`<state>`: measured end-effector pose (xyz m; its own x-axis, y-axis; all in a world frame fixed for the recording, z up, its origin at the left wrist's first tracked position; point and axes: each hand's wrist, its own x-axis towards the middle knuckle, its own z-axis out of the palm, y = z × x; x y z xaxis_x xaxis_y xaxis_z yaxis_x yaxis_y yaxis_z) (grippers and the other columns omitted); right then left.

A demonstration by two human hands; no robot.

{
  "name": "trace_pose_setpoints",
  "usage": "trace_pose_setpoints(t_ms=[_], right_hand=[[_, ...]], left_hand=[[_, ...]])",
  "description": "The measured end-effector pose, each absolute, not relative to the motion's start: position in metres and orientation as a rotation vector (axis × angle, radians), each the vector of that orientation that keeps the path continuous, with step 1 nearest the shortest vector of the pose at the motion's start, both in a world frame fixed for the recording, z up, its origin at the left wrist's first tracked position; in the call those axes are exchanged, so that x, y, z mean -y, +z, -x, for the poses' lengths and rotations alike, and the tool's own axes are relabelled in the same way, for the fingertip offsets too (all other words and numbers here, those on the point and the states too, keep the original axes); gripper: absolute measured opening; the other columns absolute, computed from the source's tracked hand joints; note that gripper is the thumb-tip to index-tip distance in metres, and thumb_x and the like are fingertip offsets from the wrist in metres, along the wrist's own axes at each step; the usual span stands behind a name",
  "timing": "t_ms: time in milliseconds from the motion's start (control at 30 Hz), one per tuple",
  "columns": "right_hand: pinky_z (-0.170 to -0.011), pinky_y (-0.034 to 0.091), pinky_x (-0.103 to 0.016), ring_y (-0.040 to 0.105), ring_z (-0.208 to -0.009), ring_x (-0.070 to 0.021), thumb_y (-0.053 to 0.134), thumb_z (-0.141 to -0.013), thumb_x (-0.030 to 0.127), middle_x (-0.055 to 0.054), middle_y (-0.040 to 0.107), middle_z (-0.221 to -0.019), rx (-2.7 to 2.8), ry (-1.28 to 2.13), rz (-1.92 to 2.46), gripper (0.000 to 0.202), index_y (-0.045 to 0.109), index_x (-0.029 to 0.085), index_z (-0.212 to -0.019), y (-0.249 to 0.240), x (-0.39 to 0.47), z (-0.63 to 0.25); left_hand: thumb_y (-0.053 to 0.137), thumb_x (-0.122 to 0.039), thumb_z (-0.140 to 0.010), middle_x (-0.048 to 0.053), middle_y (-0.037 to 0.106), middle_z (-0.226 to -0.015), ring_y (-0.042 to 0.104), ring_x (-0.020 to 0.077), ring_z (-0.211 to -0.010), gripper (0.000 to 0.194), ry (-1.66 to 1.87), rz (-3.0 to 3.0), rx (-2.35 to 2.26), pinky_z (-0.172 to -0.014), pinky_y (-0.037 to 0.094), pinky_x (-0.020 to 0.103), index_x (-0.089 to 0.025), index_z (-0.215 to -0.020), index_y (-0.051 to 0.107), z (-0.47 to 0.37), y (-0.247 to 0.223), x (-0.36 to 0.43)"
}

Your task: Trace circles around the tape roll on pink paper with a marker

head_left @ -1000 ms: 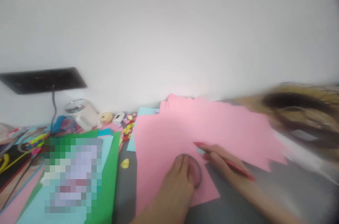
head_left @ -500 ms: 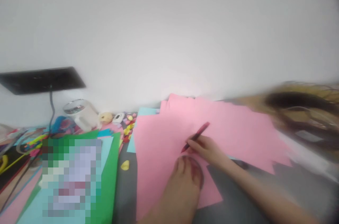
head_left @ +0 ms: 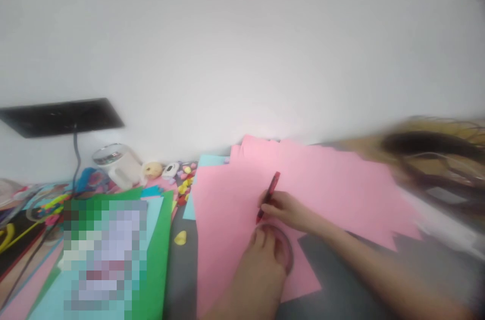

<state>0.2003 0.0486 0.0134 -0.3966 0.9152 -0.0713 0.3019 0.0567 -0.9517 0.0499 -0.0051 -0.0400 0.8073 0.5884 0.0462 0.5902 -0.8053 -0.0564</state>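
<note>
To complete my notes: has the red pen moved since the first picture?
Yes, the red pen has moved left, closer to the black wall panel.

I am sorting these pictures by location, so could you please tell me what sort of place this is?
Probably a craft table against a wall; which room, I cannot tell. Pink paper and green paper lie on it, and the right hand holds a red pen.
</note>
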Motion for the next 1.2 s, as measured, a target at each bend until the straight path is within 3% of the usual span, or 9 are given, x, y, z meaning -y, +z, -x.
trace_pose_setpoints(t_ms=[267,500,633,800,933,1033,1200], right_hand=[[-0.074,0.050,-0.030,0.064,-0.079,-0.0190,0.045,-0.079,0.016,-0.004,0.070,-0.080,1.830,1.369,1.190,0.018,0.064,0.014,-0.078,0.016,-0.054,-0.203],[-0.056,0.044,-0.023,0.059,-0.063,-0.0152,0.048,-0.075,0.015,-0.002,0.067,-0.071,1.931,1.202,1.336,0.017,0.064,0.015,-0.069,0.014,-0.052,-0.201],[-0.053,0.040,-0.023,0.055,-0.060,-0.0139,0.049,-0.076,0.020,-0.002,0.064,-0.068,1.905,1.169,1.374,0.018,0.065,0.014,-0.071,0.013,-0.049,-0.209],[-0.047,0.036,-0.023,0.047,-0.051,-0.0119,0.050,-0.078,0.028,0.002,0.051,-0.053,1.827,1.158,1.471,0.023,0.066,0.011,-0.075,0.011,-0.039,-0.229],[-0.048,0.041,-0.024,0.050,-0.051,-0.0135,0.052,-0.078,0.032,0.002,0.052,-0.053,1.685,1.117,1.538,0.024,0.063,0.012,-0.079,0.001,-0.020,-0.242],[-0.056,0.049,-0.028,0.059,-0.060,-0.0169,0.053,-0.078,0.036,-0.002,0.061,-0.065,1.534,1.096,1.461,0.023,0.060,0.015,-0.083,-0.008,0.000,-0.247],[-0.063,0.053,-0.030,0.064,-0.070,-0.0192,0.056,-0.078,0.036,-0.003,0.066,-0.073,1.475,1.020,1.458,0.017,0.060,0.020,-0.078,-0.014,0.037,-0.247]], left_hand=[[0.055,-0.025,-0.081,0.023,0.052,-0.123,0.044,0.0348,-0.118,0.043,0.071,2.959,0.991,-0.097,0.037,0.048,-0.004,-0.118,0.053,-0.056,-0.024,0.012],[0.050,-0.019,-0.083,0.025,0.049,-0.125,0.046,0.0337,-0.116,0.043,-0.025,2.966,0.940,-0.093,0.041,0.046,-0.003,-0.122,0.047,-0.052,-0.033,0.005],[0.047,-0.020,-0.085,0.024,0.051,-0.124,0.049,0.0326,-0.112,0.041,-0.055,2.933,0.956,-0.089,0.044,0.044,-0.004,-0.123,0.046,-0.049,-0.033,0.006],[0.046,-0.015,-0.083,0.023,0.049,-0.125,0.049,0.0314,-0.110,0.041,-0.064,2.948,0.968,-0.083,0.047,0.043,-0.004,-0.123,0.045,-0.051,-0.028,0.005],[0.047,-0.011,-0.082,0.022,0.051,-0.122,0.052,0.0299,-0.103,0.039,0.198,2.960,1.085,-0.076,0.048,0.037,-0.002,-0.120,0.048,-0.059,-0.006,0.005],[0.049,-0.006,-0.077,0.021,0.054,-0.117,0.051,0.0287,-0.103,0.042,0.276,2.958,1.046,-0.084,0.045,0.038,-0.001,-0.119,0.047,-0.064,0.012,0.007],[0.057,-0.009,-0.068,0.014,0.053,-0.115,0.048,0.0261,-0.098,0.049,0.403,3.015,1.073,-0.079,0.042,0.034,-0.008,-0.117,0.048,-0.063,0.032,0.010]])
